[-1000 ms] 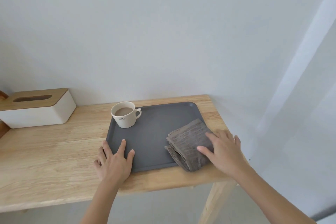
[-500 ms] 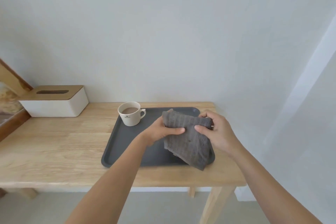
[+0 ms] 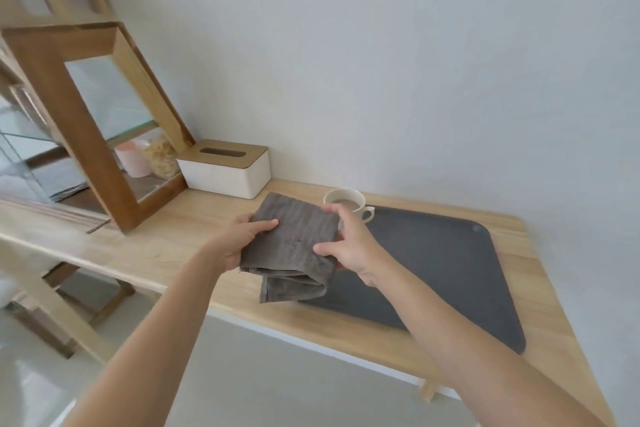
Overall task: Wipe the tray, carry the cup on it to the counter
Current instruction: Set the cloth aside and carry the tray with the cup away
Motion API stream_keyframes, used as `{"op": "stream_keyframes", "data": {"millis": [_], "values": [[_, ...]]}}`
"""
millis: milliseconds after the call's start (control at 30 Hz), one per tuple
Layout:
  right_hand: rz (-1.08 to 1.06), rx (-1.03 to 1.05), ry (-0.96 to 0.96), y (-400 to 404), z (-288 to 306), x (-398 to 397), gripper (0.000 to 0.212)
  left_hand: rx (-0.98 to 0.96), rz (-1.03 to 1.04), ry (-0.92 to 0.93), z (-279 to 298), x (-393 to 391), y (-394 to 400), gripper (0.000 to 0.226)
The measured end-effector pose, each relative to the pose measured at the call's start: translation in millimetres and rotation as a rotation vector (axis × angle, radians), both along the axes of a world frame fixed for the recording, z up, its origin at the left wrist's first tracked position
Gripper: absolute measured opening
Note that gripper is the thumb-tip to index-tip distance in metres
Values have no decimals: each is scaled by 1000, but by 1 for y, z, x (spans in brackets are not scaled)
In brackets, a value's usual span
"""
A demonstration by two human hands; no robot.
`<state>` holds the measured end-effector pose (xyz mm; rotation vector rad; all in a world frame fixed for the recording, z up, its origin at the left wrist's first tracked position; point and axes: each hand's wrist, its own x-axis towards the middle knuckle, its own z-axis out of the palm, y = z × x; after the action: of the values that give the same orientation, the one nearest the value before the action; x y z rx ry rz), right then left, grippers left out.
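Both hands, the left hand (image 3: 242, 243) and right hand (image 3: 349, 246), gripped a folded grey cloth (image 3: 294, 246) above the table's (image 3: 194, 218) front edge; the cup (image 3: 348, 206) sat at the tray's (image 3: 443, 270) far corner.

Soft even daylight filling the scene, pale wall (image 3: 381, 62) looking flat and shadowless, wide-angle lens tilting and bending the cabinet (image 3: 86, 121) at the left edge, motion blur smearing the lower-left floor, glass catching faint reflections
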<state>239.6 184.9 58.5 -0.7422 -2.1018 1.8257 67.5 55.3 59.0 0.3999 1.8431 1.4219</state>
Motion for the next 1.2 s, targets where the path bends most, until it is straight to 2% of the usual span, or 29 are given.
{"op": "stream_keyframes", "data": {"millis": [100,267,400,467,500,567,633,700,733,833,900,967,1200], "values": [[-20,170,-104,-27,-12,-55,46,-149,63,112,-8,-53,-19,59],[58,368,-284,-55,-29,-110,66,-342,-39,301,-26,-108,-24,78],[107,498,-390,-62,-42,-118,64,-507,-165,415,-46,-125,-18,90],[94,581,-364,-59,-42,-111,54,-630,-175,606,-47,-124,-8,92],[36,599,-305,-54,-40,-104,45,-631,-148,728,-47,-120,-1,88],[-190,586,-110,-37,-36,-84,25,-399,-128,874,-45,-107,21,79],[-494,590,83,-10,-36,-59,14,-89,-224,763,-38,-84,46,75],[-724,593,115,21,-41,-35,26,73,-356,537,-35,-62,73,80],[-755,570,51,38,-44,-25,37,99,-394,465,-37,-53,85,84],[-556,394,-199,79,-53,-13,74,114,-434,367,-51,-35,116,91],[-417,290,-227,95,-56,-16,83,145,-423,328,-60,-30,128,85],[-361,260,-207,104,-58,-22,75,153,-391,333,-65,-27,136,80],[-327,357,-145,110,-57,-22,49,165,-303,372,-68,-14,138,74]]}}
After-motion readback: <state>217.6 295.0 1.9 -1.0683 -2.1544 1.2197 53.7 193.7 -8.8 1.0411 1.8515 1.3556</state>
